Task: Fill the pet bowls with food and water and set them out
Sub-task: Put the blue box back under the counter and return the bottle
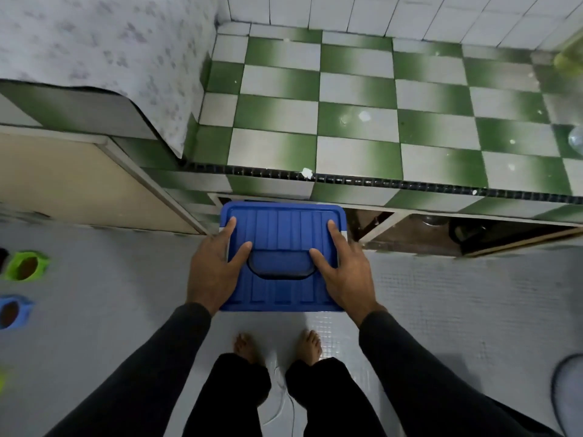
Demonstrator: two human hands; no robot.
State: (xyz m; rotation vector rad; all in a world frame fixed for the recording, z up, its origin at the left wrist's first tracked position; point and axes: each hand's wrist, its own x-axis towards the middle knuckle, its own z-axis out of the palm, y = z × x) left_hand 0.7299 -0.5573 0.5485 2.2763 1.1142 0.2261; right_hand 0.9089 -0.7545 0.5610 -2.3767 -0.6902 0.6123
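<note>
At the far left, on the pale floor, sit two pet bowls: a green bowl (23,265) and, nearer the person, a blue bowl (12,311); each shows a dark brown middle that looks like food, though blur at the frame edge makes that uncertain, and a sliver of yellow-green lower down may be a third dish. No water can be made out in any of them. Moving right, the left hand (210,270) lies on the left side of a blue lid (281,257), fingers straight and spread, thumb angled in toward the recessed dark handle (281,264). The lid covers a box standing on the floor against the base of the green-and-white tiled surface (356,121). The right hand (346,272) mirrors the left on the lid's right side, fingers spread flat, pressing rather than gripping. To the right, an open compartment under the surface holds dim items too dark to name. My judgement: the bowls are set out and likely filled with food, the box is being closed or opened, and water remains to be done.
</note>
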